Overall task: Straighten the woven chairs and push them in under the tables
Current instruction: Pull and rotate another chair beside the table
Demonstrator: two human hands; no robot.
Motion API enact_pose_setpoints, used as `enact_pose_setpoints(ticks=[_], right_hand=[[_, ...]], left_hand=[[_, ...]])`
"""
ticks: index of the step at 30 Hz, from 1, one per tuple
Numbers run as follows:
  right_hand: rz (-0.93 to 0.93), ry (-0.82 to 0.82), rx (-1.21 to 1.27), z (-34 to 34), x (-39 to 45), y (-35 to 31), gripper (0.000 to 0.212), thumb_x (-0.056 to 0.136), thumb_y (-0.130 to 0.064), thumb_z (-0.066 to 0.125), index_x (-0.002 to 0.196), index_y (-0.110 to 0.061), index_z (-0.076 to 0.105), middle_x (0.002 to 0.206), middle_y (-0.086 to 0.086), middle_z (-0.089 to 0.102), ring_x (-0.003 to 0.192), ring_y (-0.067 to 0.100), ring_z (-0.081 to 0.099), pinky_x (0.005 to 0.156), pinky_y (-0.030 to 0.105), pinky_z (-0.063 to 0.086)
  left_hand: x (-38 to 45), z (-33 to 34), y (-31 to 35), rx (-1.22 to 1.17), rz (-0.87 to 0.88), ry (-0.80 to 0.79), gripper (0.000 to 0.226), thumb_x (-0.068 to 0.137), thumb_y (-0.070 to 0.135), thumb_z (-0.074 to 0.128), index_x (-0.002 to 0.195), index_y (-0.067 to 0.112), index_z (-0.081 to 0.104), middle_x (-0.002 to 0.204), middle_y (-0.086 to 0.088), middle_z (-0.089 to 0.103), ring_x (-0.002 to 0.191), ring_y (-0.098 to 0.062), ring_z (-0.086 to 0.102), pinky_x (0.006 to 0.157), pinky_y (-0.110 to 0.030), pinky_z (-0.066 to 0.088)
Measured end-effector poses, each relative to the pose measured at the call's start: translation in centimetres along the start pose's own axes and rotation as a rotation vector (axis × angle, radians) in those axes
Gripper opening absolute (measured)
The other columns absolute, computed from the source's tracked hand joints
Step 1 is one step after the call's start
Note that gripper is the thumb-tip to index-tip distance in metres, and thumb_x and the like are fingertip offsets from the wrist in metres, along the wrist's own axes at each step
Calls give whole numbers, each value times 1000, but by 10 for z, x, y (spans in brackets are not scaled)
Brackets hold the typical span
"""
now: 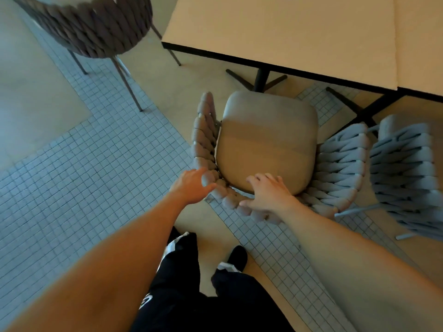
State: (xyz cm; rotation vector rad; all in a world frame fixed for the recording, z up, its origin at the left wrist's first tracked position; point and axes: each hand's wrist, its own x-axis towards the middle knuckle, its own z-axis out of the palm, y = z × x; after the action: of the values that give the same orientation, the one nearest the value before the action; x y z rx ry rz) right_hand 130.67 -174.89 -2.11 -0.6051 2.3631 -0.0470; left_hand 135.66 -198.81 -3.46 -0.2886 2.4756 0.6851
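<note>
A woven chair with a tan seat cushion stands in front of the pale table, its seat front just short of the table edge. My left hand rests on the outside of the rope backrest at its left rear corner, fingers spread against the weave. My right hand lies over the rear top of the backrest, fingers reaching onto the cushion's back edge. Neither hand is clearly closed around the rim.
A second woven chair stands close on the right, almost touching the first. A darker woven chair stands at the upper left. The table's black pedestal is ahead. My legs and shoes are on the tiled floor.
</note>
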Motion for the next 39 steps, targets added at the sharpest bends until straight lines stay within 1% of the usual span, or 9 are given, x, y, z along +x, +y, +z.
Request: enact_pose_setpoints(ticks=[4,8,12,16,20,27,30,37,39], right_hand=[[-34,16,-15,-28,25,-68,75,84,-72,60,140,-24,45,145,2,46,138,29,37,112,55,31],[-62,44,-40,-47,55,-135,80,82,-75,61,142,-25,44,146,2,48,139,29,38,112,54,32],[-63,49,-55,-64,81,-186,90,83,-76,60,151,-23,37,155,5,42,144,29,35,115,54,29],[-83,62,-72,-80,105,-231,89,83,-76,60,150,-22,38,148,3,48,139,28,41,114,53,33],[-103,46,-84,-95,124,-272,88,86,-73,60,152,-21,35,153,4,43,141,29,38,115,55,31],[-159,33,-108,-124,169,-315,89,86,-73,60,153,-21,35,156,4,41,144,28,36,117,56,30],[-184,30,-127,-142,197,-326,90,86,-73,60,153,-20,34,156,5,41,143,28,36,117,54,31],[-238,45,-153,-197,280,-339,89,86,-74,59,153,-21,35,157,6,41,143,28,37,117,54,30],[-243,27,-147,-215,301,-340,89,86,-73,60,153,-21,35,155,5,42,142,28,38,117,54,30]], left_hand=[[-11,-43,-58,-22,-79,20,76,93,59,57,155,21,34,155,-11,42,144,-30,35,115,-47,32],[-22,-85,-112,-32,-126,38,79,93,60,56,157,22,29,158,-11,37,146,-30,33,116,-48,31],[-28,-120,-157,-45,-154,67,79,94,59,56,158,22,27,159,-10,36,146,-30,32,116,-49,32],[-35,-154,-198,-62,-174,108,78,95,57,56,158,22,27,159,-9,37,146,-30,33,114,-50,34],[-37,-182,-236,-72,-212,146,77,95,57,55,157,21,28,158,-10,38,145,-30,36,115,-51,36],[-25,-226,-275,-125,-273,209,77,95,55,57,158,21,27,157,-11,38,145,-31,35,113,-52,35],[-10,-247,-285,-130,-294,225,76,96,54,56,158,21,26,157,-11,37,144,-32,35,113,-51,35],[47,-301,-307,-137,-352,246,77,96,55,56,158,21,26,158,-11,36,145,-32,34,115,-51,33],[63,-317,-307,-144,-369,244,77,96,55,56,157,21,26,158,-12,36,145,-32,35,114,-52,34]])
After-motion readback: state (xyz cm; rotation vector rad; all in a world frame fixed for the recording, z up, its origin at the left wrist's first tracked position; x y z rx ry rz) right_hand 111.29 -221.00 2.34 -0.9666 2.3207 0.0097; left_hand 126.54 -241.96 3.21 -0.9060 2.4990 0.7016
